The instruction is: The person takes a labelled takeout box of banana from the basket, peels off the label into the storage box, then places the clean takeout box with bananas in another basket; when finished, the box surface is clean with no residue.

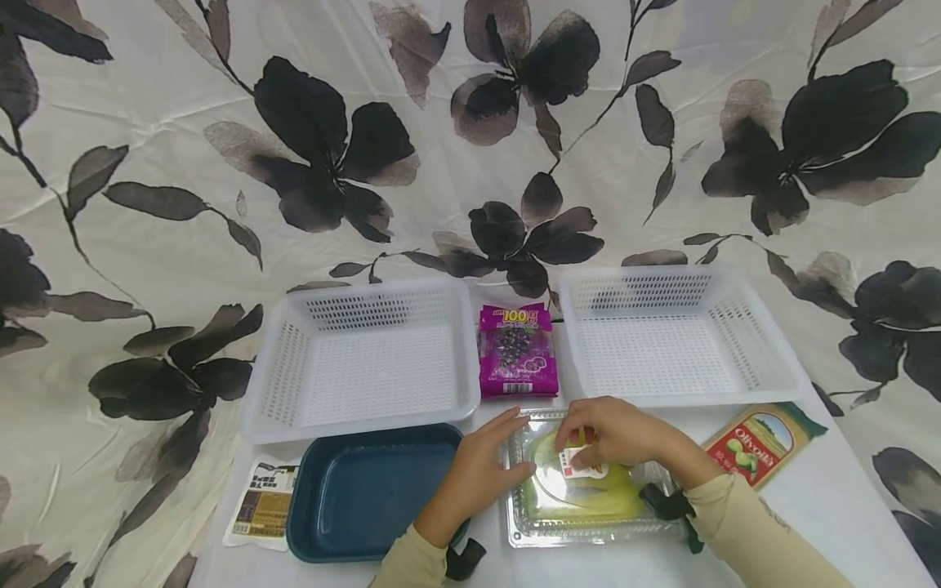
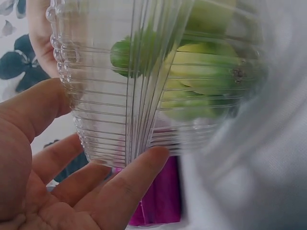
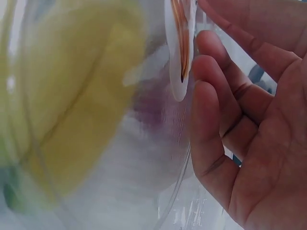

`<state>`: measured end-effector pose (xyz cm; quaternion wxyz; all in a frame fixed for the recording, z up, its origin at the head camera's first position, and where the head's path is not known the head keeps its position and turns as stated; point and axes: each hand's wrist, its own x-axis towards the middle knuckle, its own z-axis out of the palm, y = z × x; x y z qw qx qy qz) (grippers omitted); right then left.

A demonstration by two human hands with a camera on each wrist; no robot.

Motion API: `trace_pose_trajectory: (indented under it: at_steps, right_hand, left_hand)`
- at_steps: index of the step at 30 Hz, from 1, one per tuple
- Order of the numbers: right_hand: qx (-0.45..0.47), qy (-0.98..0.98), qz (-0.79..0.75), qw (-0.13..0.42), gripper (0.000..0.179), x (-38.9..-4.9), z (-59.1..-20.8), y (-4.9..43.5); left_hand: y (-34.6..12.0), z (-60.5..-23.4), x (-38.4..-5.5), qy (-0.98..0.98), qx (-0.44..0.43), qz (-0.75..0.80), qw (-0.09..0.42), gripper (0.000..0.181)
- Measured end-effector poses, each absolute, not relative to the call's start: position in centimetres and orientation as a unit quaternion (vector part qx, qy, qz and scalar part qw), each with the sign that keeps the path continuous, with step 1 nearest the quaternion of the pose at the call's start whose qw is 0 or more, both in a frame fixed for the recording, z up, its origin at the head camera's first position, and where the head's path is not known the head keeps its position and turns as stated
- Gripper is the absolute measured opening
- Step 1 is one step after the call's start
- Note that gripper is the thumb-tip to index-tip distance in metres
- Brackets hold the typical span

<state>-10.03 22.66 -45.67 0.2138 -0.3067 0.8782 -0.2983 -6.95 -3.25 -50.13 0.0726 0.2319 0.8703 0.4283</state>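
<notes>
A clear plastic clamshell box (image 1: 524, 523) with yellow-green fruit inside lies at the front, with a white and red sticker (image 1: 570, 465) on its lid. My left hand (image 1: 481, 465) is at the box's left side, its fingers extended toward the back corner and its thumb toward the lid. In the left wrist view, fingertips (image 2: 158, 155) meet the ribbed wall. My right hand (image 1: 613, 437) bends over the lid, thumb and forefinger at the sticker. Seen from the right wrist, its loosely bent fingers (image 3: 206, 110) come up close beside the sticker's edge (image 3: 180, 72).
Two white perforated baskets (image 1: 253, 408) (image 1: 790, 380) stand at the back, with a purple candy bag (image 1: 518, 351) between them. A dark blue tray (image 1: 309, 547) is at left beside a white and brown packet (image 1: 263, 502). An Olivoilà packet (image 1: 760, 445) lies at right.
</notes>
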Motion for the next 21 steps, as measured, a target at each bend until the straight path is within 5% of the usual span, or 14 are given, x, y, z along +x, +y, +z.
trace_pose_trajectory:
  at_steps: [21]
  right_hand:
    - [-0.306, 0.864, -0.326, 0.229, 0.019, -10.14, -45.89, 23.05]
  left_hand:
    - [-3.22, -50.33, -6.95, 0.864, 0.208, 0.450, 0.087, 0.055]
